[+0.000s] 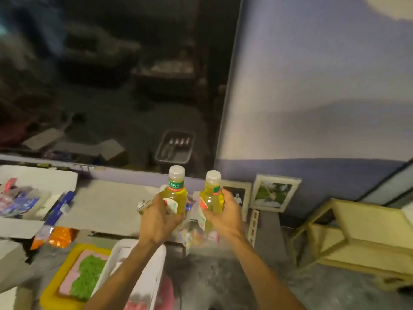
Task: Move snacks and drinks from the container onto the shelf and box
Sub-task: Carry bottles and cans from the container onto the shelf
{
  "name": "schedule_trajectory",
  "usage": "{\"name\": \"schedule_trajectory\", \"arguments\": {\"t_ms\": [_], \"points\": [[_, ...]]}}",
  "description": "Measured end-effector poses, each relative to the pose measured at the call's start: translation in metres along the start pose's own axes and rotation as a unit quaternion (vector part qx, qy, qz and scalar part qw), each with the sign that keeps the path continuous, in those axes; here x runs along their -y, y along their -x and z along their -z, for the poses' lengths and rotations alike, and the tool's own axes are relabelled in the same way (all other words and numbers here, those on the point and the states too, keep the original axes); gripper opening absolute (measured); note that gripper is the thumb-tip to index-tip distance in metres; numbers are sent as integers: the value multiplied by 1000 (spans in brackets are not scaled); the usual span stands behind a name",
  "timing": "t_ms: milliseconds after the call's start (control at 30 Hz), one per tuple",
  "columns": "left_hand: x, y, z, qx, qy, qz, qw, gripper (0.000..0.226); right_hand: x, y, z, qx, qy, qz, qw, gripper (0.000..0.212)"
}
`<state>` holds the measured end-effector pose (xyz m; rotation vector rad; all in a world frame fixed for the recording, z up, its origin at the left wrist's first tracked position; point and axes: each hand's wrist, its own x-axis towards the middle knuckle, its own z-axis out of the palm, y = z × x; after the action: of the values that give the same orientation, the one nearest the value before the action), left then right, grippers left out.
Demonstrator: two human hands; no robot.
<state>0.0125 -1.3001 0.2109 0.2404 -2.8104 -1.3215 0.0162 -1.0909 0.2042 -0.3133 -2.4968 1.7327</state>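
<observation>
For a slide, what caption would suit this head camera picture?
Left hand and right hand each hold an upright yellow drink bottle above snack packets.

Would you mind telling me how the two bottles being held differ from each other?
The left bottle, in the left hand, sits higher and shows a green neck band; the right bottle, in the right hand, sits lower and shows an orange-red label. Both are upright, white-capped, holding yellow-green drink.

a home room: framed pictures point(273, 193) against wall, wooden shelf point(366, 231).
</observation>
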Motion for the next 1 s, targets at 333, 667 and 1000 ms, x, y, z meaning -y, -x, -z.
{"name": "schedule_trajectory", "arguments": {"t_ms": [333,667,1000], "points": [[-178,64,-102,165,49,-180,968,69,6,79,212,-251,18,-13,968,54],[-316,153,-274,253,46,-241,936,72,-74,131,413,-381,33,-61,922,64],[-426,210,-435,274,42,-244,929,73,-162,120,582,-407,43,-103,907,59]]}}
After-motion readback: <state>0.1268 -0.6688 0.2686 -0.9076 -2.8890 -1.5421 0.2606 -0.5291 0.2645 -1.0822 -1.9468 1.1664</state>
